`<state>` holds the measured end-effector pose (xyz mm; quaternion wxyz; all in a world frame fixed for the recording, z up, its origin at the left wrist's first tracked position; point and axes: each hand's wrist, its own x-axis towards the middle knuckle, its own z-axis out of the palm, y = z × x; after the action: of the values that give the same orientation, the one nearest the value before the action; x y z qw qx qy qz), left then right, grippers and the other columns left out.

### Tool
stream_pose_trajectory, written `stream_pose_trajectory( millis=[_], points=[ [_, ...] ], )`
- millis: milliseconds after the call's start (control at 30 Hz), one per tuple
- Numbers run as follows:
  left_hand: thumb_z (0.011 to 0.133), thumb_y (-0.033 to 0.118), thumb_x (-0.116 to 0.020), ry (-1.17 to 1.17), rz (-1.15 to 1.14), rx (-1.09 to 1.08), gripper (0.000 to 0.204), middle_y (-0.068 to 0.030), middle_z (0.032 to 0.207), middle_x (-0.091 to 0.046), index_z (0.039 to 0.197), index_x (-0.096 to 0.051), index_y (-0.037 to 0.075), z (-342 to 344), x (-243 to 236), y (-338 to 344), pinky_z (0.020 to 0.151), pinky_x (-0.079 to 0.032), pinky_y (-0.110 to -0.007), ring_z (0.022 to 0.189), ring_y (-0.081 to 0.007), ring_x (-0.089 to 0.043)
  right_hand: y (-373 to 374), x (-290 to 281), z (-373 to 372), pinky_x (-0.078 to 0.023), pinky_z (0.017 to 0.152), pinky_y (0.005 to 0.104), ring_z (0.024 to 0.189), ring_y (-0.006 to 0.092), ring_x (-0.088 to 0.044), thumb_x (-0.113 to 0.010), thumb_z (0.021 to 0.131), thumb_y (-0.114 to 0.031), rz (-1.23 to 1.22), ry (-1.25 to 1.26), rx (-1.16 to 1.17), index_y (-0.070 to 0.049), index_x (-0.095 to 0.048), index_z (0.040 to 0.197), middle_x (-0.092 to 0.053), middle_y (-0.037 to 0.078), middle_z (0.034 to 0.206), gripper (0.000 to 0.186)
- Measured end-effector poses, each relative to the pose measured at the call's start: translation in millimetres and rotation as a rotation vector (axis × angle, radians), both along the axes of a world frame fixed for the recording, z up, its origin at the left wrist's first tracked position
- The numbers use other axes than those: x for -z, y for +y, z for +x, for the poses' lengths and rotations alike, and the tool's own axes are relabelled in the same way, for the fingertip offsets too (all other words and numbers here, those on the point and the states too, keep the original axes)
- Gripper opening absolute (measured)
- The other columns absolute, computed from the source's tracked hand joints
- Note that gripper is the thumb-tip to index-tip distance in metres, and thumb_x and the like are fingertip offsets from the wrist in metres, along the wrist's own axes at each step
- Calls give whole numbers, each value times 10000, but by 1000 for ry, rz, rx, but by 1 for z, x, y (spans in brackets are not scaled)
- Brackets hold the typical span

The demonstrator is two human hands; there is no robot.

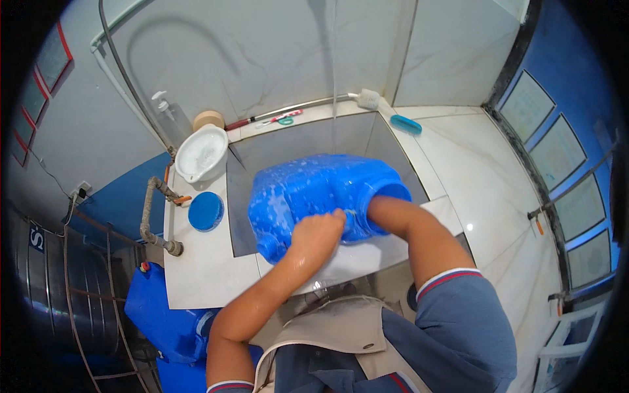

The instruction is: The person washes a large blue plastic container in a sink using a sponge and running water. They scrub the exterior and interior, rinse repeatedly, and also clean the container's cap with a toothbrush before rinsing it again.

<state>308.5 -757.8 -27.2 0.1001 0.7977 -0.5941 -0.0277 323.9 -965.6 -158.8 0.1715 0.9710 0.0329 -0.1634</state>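
Note:
A large blue plastic water jug, wet and spotted with suds, lies on its side over the sink, its wide mouth turned to the right. My left hand is closed on the jug's near side, apparently around its handle. Through the round mouth goes my right hand; only the wrist area shows and the fingers are hidden inside. A small blue spout cap is on the jug's lower left corner. Behind the jug, a thin stream of water falls into the grey sink.
Left of the sink are a white bowl of suds, a round blue lid and a pump bottle. Along the back ledge lie a long-handled brush and scissors. A blue scrub brush rests at right. More blue jugs stand below left.

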Motion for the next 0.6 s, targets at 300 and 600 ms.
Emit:
stream_pose_trajectory(
  millis=[300,600],
  points=[
    [726,75,-554,-34,1,1,109,-216,721,-626,794,-576,-7,37,46,-45,593,-516,-450,673,-365,-637,-31,-6,-59,-468,845,422,1016,267,-586,-649,695,-194,-350,-173,-56,-88,-621,1115,-623,98,1098,434],
    [736,87,-562,-36,87,-66,132,-218,747,-633,828,-596,-1,32,43,-36,602,-519,-440,700,-354,-644,-13,-50,-68,-474,705,384,817,326,-618,-566,722,-85,1142,74,546,-17,-644,938,-649,176,914,239]
  ],
)
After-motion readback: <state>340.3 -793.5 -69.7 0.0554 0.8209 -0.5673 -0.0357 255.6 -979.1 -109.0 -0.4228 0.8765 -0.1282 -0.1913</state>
